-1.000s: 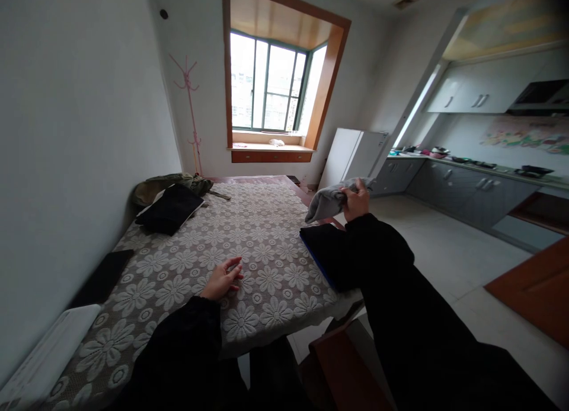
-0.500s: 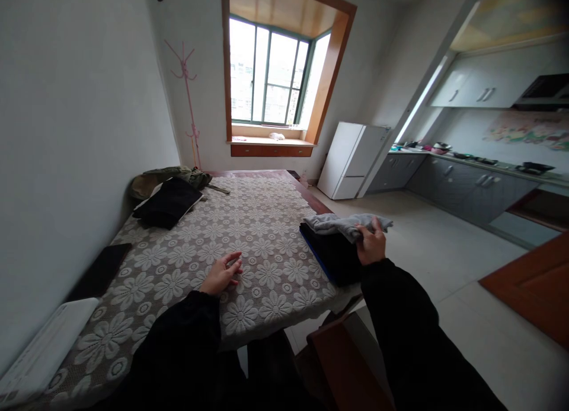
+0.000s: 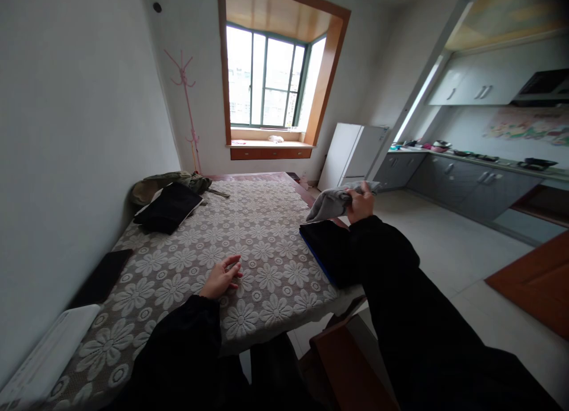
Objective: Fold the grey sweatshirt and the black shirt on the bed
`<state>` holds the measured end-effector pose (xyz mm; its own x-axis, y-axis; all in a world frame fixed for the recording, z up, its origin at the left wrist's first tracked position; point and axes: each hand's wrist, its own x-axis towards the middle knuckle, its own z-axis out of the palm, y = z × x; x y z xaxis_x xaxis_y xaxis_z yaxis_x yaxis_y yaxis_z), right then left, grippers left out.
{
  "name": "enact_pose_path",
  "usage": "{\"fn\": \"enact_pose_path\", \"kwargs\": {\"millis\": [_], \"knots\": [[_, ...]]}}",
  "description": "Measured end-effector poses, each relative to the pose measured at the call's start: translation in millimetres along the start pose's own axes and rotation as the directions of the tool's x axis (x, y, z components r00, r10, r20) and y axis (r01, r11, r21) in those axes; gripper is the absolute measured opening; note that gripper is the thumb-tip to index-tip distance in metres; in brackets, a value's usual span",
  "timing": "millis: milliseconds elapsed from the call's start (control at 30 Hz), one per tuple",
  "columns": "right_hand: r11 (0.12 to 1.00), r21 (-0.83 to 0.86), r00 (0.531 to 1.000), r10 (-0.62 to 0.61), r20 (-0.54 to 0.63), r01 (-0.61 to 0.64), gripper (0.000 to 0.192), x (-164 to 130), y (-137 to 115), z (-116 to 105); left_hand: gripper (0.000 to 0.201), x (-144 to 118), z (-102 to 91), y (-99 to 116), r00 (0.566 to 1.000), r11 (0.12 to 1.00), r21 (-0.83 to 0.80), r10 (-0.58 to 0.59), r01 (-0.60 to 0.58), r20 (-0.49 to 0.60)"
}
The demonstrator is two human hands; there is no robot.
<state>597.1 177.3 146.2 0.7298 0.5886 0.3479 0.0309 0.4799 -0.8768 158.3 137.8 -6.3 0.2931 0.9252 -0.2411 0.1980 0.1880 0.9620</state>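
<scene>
A folded grey cloth (image 3: pixel 328 204) is pinched in my right hand (image 3: pixel 361 203), raised above the table's right edge, its left end drooping. Below it lies a flat black item with a blue edge (image 3: pixel 329 251), perhaps a folder or folded fabric; my right sleeve covers part of it. My left hand (image 3: pixel 221 277) rests near the front of the table on the flower-patterned tablecloth (image 3: pixel 267 245), fingers loosely apart and nothing in them.
A black folded cloth (image 3: pixel 169 208) and an olive bag (image 3: pixel 153 182) lie at the table's far left. Nearer are a dark flat case (image 3: pixel 102 274) and a white board-like item (image 3: pixel 53 346). A brown wooden chair (image 3: pixel 347 363) stands in front. Behind are a fridge (image 3: pixel 344 153) and a pink coat stand (image 3: pixel 189 108).
My right hand has lifted the grey cloth off the black item, moving up and slightly left. My left hand has stayed in nearly the same place.
</scene>
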Motion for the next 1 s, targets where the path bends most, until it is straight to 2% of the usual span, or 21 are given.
{"fn": "enact_pose_path", "kwargs": {"millis": [200, 300, 467, 633, 833, 1000], "knots": [[0.993, 0.119, 1.000, 0.005, -0.022, -0.002, 0.070, 6.5, -9.6, 5.9, 0.048, -0.2, 0.0, 0.2, 1.000, 1.000, 0.018, -0.001, 0.001, 0.007], [0.994, 0.111, 1.000, -0.003, -0.009, 0.004, 0.070, -0.9, -7.8, 0.7, 0.047, -0.7, 0.2, 0.9, 1.000, 1.000, 0.025, -0.009, 0.009, 0.003], [0.994, 0.087, 0.998, 0.067, -0.008, -0.066, 0.064, -16.9, -0.6, -8.7, 0.048, 0.2, 0.4, 0.0, 1.000, 1.000, 0.003, -0.004, 0.004, -0.002], [0.993, 0.084, 0.997, 0.081, -0.011, -0.080, 0.059, -17.5, -0.9, -5.4, 0.048, 1.8, -0.4, -2.3, 1.000, 1.000, -0.005, -0.006, 0.006, -0.004], [0.990, 0.116, 0.996, 0.083, 0.015, -0.084, 0.071, -14.7, -0.5, 0.0, 0.048, 1.5, -0.9, -2.3, 1.000, 1.000, -0.016, -0.004, 0.004, -0.001], [0.988, 0.098, 0.993, 0.121, -0.008, -0.120, 0.077, -20.2, 1.2, -7.2, 0.047, -0.1, 0.1, 0.5, 1.000, 1.000, -0.005, -0.011, 0.011, 0.000]]}}
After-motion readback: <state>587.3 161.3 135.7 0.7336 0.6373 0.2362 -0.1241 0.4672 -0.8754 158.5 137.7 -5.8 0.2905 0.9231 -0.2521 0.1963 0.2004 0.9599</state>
